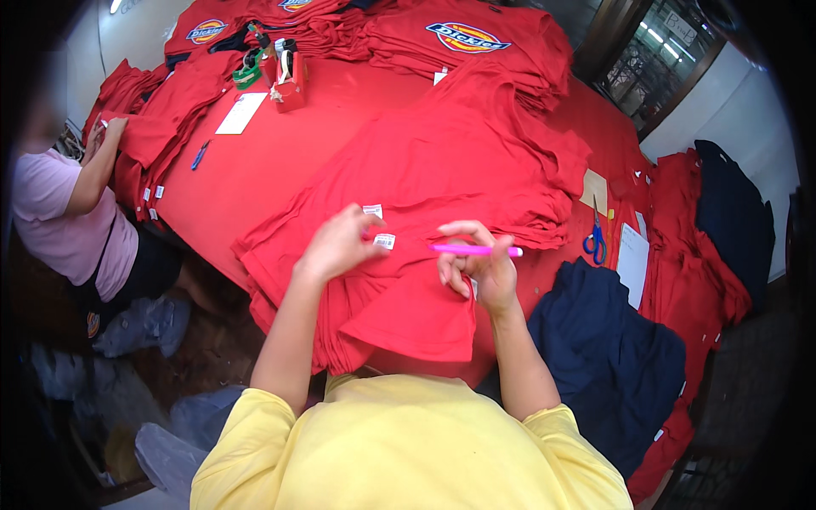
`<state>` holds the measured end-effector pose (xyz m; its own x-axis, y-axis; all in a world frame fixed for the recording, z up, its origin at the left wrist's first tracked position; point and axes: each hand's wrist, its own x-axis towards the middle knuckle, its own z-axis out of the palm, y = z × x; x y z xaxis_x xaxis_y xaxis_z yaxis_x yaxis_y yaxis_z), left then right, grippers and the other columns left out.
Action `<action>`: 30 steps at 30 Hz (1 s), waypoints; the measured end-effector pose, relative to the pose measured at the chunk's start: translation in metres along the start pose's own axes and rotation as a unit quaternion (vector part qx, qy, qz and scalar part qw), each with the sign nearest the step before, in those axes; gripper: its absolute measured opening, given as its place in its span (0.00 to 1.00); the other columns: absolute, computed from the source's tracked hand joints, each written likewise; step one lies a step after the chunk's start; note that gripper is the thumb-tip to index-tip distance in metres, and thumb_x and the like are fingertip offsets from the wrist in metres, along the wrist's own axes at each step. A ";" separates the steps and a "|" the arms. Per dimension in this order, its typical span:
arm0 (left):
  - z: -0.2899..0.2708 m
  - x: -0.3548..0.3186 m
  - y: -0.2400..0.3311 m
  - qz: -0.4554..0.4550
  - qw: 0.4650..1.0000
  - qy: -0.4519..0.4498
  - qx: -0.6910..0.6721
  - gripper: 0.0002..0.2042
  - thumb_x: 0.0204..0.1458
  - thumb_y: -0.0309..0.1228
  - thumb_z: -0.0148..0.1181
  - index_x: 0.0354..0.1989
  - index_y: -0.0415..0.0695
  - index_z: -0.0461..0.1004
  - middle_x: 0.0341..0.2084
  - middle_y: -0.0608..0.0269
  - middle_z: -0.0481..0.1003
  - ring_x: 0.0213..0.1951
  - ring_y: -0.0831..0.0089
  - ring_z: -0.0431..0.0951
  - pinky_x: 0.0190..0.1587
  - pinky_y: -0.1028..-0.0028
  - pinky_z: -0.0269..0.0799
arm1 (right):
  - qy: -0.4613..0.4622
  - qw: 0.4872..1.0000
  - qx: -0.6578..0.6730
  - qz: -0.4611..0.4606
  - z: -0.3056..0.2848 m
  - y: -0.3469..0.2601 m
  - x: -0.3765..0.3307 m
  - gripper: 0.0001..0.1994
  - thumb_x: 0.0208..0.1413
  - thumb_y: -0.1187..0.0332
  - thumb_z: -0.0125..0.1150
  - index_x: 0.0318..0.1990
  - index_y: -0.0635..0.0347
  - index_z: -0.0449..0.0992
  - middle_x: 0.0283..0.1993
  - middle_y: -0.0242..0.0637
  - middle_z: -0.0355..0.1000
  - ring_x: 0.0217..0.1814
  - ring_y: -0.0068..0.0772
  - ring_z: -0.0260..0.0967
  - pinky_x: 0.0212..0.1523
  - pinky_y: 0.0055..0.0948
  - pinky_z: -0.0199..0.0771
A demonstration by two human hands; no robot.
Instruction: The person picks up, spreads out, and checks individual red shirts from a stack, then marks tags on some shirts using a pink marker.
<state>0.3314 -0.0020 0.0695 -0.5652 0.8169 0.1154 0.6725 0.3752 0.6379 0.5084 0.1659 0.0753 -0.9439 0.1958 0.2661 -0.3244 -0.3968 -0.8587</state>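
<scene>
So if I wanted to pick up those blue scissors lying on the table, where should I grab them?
Probably by the blue handle loops of the scissors, coming from above on the near side. They lie flat on the red table with the loops toward the person and the blades pointing away, so the loops are the safe, graspable end.

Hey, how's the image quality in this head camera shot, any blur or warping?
Head view: fisheye bends the red table edges, corners go black; hands and pink pen are sharp, evenly lit; a blurred patch covers the co-worker's face at left; bright ceiling lights glare behind the window, top right.
</scene>
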 end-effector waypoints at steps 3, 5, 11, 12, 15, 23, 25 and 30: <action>0.050 -0.006 -0.022 -0.008 0.999 0.047 -0.022 0.09 0.48 0.32 0.65 0.35 0.41 0.79 0.35 0.56 0.73 0.39 0.60 0.76 0.44 0.64 0.70 | 0.075 0.988 -0.133 0.029 0.003 0.008 0.012 0.21 0.67 0.54 0.42 0.48 0.65 0.71 0.31 0.38 0.73 0.17 0.15 0.58 0.17 0.14 0.57; 0.049 -0.009 -0.014 -0.035 0.993 0.088 -0.071 0.09 0.52 0.31 0.62 0.34 0.38 0.79 0.33 0.55 0.74 0.38 0.60 0.76 0.42 0.64 0.70 | 0.099 0.969 -0.220 0.042 0.010 0.021 0.014 0.14 0.65 0.62 0.49 0.43 0.65 0.74 0.31 0.35 0.74 0.21 0.16 0.63 0.21 0.15 0.62; 0.029 -0.013 0.005 -0.076 0.980 0.065 -0.173 0.11 0.55 0.32 0.58 0.36 0.36 0.78 0.33 0.54 0.75 0.35 0.63 0.76 0.40 0.67 0.69 | 0.147 0.924 -0.342 -0.083 0.022 0.052 0.021 0.06 0.58 0.74 0.55 0.35 0.67 0.76 0.28 0.37 0.74 0.29 0.23 0.71 0.30 0.25 0.70; 0.028 -0.014 0.005 -0.075 0.978 0.066 -0.184 0.11 0.55 0.32 0.58 0.36 0.36 0.78 0.33 0.54 0.75 0.34 0.63 0.75 0.40 0.68 0.69 | 0.150 0.922 -0.346 -0.091 0.022 0.056 0.022 0.06 0.58 0.74 0.55 0.35 0.67 0.76 0.28 0.38 0.74 0.28 0.24 0.71 0.31 0.25 0.70; 0.029 -0.019 0.008 -0.077 0.971 0.067 -0.216 0.11 0.54 0.32 0.57 0.37 0.35 0.79 0.33 0.54 0.76 0.34 0.65 0.75 0.40 0.69 0.69 | 0.150 0.911 -0.369 -0.102 0.023 0.057 0.022 0.06 0.58 0.74 0.54 0.34 0.67 0.76 0.29 0.38 0.74 0.29 0.24 0.72 0.31 0.25 0.70; 0.024 -0.043 0.053 -0.068 0.964 0.116 -0.228 0.08 0.53 0.26 0.58 0.35 0.33 0.79 0.27 0.57 0.77 0.32 0.74 0.77 0.37 0.73 0.70 | 0.205 0.896 -0.302 -0.254 0.026 0.074 0.021 0.17 0.63 0.63 0.55 0.53 0.64 0.66 0.38 0.40 0.72 0.34 0.27 0.72 0.33 0.26 0.72; 0.027 -0.053 0.068 0.006 0.981 0.113 -0.156 0.06 0.52 0.25 0.60 0.33 0.34 0.79 0.27 0.56 0.78 0.32 0.71 0.79 0.37 0.73 0.72 | 0.190 0.937 -0.248 -0.156 0.026 0.074 0.009 0.25 0.62 0.53 0.53 0.56 0.63 0.61 0.43 0.40 0.70 0.30 0.20 0.69 0.29 0.21 0.69; -0.005 -0.046 0.063 -0.017 0.981 0.172 -0.090 0.06 0.51 0.24 0.59 0.36 0.36 0.78 0.30 0.54 0.77 0.32 0.66 0.79 0.36 0.71 0.73 | 0.172 0.955 -0.165 -0.174 0.026 0.045 -0.004 0.31 0.60 0.43 0.51 0.56 0.63 0.61 0.39 0.38 0.68 0.22 0.15 0.56 0.21 0.17 0.59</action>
<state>0.3975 -0.0184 0.1074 -0.7347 0.5971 0.3221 0.5728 0.2915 0.7661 0.4963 0.1235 0.0470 -0.6870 0.5704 0.4503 -0.5241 0.0403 -0.8507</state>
